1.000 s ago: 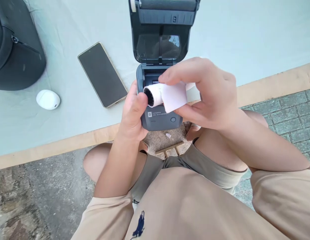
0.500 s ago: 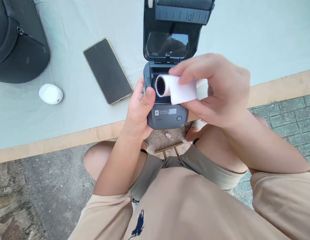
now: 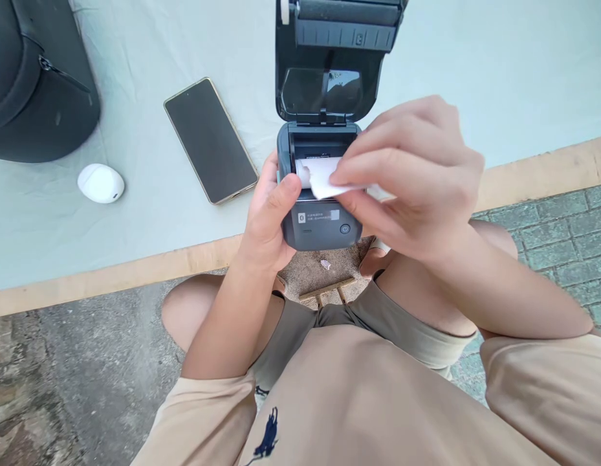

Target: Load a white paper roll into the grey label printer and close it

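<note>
My left hand (image 3: 268,217) grips the left side of a dark grey portable label printer (image 3: 322,226), its thumb over the near left corner. The printer's lid (image 3: 324,65) stands swung open away from me, with a black roller on it. Inside the bay lies a white paper roll (image 3: 304,175), partly hidden by its loose end. My right hand (image 3: 416,168) pinches that loose end between thumb and fingers, over the right side of the bay. The right end of the roll is hidden behind the fingers.
A phone (image 3: 210,139) lies dark-screened on the pale tablecloth (image 3: 135,39), left of the printer. Farther left are a white earbud case (image 3: 101,183) and a black zippered case (image 3: 38,97). The table's wooden edge (image 3: 184,262) runs below the printer, above my knees.
The paper roll has gone down into the printer's bay from just above it. My right hand has shifted its hold to the loose end of the paper. The left hand keeps its grip.
</note>
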A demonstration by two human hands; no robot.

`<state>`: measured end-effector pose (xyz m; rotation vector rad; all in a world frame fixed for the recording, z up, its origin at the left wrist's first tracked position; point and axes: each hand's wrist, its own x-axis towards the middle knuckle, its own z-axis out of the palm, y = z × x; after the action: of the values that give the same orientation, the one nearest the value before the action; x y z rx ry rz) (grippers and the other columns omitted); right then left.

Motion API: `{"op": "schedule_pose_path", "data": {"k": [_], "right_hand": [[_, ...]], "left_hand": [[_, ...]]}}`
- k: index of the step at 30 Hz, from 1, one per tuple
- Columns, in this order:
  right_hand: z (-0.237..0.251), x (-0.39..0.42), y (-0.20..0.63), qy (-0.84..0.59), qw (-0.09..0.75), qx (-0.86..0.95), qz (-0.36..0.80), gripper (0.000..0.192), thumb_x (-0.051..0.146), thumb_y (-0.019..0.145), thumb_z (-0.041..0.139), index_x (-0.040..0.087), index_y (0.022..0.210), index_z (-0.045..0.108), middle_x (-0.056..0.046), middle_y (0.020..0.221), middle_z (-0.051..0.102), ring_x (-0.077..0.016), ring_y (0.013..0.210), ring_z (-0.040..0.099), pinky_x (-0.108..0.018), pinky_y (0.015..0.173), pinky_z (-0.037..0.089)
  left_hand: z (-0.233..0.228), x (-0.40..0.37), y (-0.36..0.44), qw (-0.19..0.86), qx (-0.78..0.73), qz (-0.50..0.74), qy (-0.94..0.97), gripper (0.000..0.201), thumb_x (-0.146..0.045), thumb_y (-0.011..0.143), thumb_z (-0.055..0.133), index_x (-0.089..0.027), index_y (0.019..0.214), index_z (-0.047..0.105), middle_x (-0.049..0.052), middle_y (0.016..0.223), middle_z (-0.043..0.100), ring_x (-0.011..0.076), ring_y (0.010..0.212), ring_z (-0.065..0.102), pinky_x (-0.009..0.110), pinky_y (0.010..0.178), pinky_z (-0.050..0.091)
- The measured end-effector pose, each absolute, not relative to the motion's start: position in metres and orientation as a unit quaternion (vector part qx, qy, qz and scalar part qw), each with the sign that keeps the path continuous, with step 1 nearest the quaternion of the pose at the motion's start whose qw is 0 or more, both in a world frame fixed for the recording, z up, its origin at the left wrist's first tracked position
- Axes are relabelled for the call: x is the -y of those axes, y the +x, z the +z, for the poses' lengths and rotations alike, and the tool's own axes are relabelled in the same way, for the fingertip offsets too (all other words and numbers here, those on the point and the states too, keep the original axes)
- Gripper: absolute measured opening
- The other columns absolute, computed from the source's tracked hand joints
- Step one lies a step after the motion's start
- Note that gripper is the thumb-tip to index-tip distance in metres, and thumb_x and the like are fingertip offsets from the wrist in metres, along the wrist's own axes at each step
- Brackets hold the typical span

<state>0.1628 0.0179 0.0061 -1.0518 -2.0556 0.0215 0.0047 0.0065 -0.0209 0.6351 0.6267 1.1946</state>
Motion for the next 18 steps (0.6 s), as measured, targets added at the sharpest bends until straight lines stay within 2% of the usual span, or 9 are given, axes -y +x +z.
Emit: {"op": "schedule_pose_path", "data": {"k": [2, 5, 8, 10, 13, 15, 18], "right_hand": [[0.002, -0.015, 0.158, -0.388, 0.396, 0.832, -0.003, 0.017, 0.034, 0.092, 0.053, 0.029, 0.081, 0.065, 0.007, 0.081, 0.071, -0.0167, 0.092, 0.067, -0.039, 0.079, 0.047], [-0.002, -0.016, 0.158, -0.327, 0.410, 0.851, 0.000, 0.017, 0.041, 0.090, 0.058, 0.027, 0.082, 0.064, 0.008, 0.084, 0.072, -0.0181, 0.097, 0.068, -0.040, 0.080, 0.048], [0.002, -0.020, 0.168, -0.322, 0.445, 0.835, 0.026, 0.012, 0.036, 0.085, 0.063, 0.025, 0.089, 0.062, 0.003, 0.092, 0.071, -0.0186, 0.097, 0.067, -0.040, 0.084, 0.053], [0.009, -0.023, 0.176, -0.371, 0.448, 0.812, 0.050, 0.017, 0.031, 0.085, 0.061, 0.027, 0.102, 0.062, -0.001, 0.115, 0.067, -0.0197, 0.113, 0.063, -0.040, 0.094, 0.053], [0.021, -0.024, 0.184, -0.432, 0.423, 0.788, 0.118, 0.046, 0.035, 0.088, 0.056, 0.031, 0.133, 0.048, -0.001, 0.150, 0.046, -0.0202, 0.141, 0.045, -0.041, 0.108, 0.047], [0.024, -0.025, 0.186, -0.446, 0.416, 0.777, 0.158, 0.053, 0.035, 0.089, 0.053, 0.031, 0.141, 0.040, -0.001, 0.149, 0.048, -0.0198, 0.138, 0.048, -0.040, 0.107, 0.047], [0.020, -0.028, 0.184, -0.427, 0.464, 0.761, 0.151, 0.046, 0.034, 0.088, 0.056, 0.026, 0.133, 0.050, -0.003, 0.132, 0.059, -0.0189, 0.118, 0.061, -0.037, 0.099, 0.050]], "left_hand": [[-0.022, -0.007, 0.003, 0.734, -0.290, 0.538, 0.297, 0.031, -0.042, 0.084, 0.069, -0.027, 0.109, 0.057, 0.001, 0.102, 0.069, 0.0262, 0.136, 0.051, 0.039, 0.111, 0.046], [-0.022, -0.007, 0.001, 0.727, -0.310, 0.533, 0.301, 0.030, -0.028, 0.081, 0.071, -0.027, 0.108, 0.058, 0.000, 0.096, 0.069, 0.0269, 0.135, 0.053, 0.039, 0.109, 0.048], [-0.022, -0.006, -0.001, 0.719, -0.334, 0.529, 0.303, 0.034, -0.024, 0.080, 0.071, -0.026, 0.111, 0.059, 0.001, 0.096, 0.071, 0.0273, 0.132, 0.057, 0.038, 0.107, 0.052], [-0.023, -0.006, -0.002, 0.714, -0.348, 0.518, 0.318, 0.041, -0.026, 0.076, 0.076, -0.025, 0.113, 0.058, 0.003, 0.104, 0.072, 0.0290, 0.129, 0.059, 0.037, 0.103, 0.055], [-0.025, -0.006, -0.004, 0.709, -0.351, 0.505, 0.345, 0.052, -0.030, 0.071, 0.080, -0.024, 0.117, 0.056, 0.006, 0.117, 0.071, 0.0316, 0.127, 0.061, 0.038, 0.099, 0.057], [-0.026, -0.007, -0.005, 0.710, -0.350, 0.498, 0.354, 0.055, -0.030, 0.070, 0.081, -0.024, 0.118, 0.055, 0.007, 0.119, 0.071, 0.0322, 0.126, 0.062, 0.038, 0.099, 0.057], [-0.025, -0.006, -0.005, 0.712, -0.354, 0.494, 0.351, 0.060, -0.028, 0.068, 0.083, -0.025, 0.121, 0.054, 0.007, 0.116, 0.072, 0.0337, 0.127, 0.061, 0.040, 0.102, 0.055]]}}
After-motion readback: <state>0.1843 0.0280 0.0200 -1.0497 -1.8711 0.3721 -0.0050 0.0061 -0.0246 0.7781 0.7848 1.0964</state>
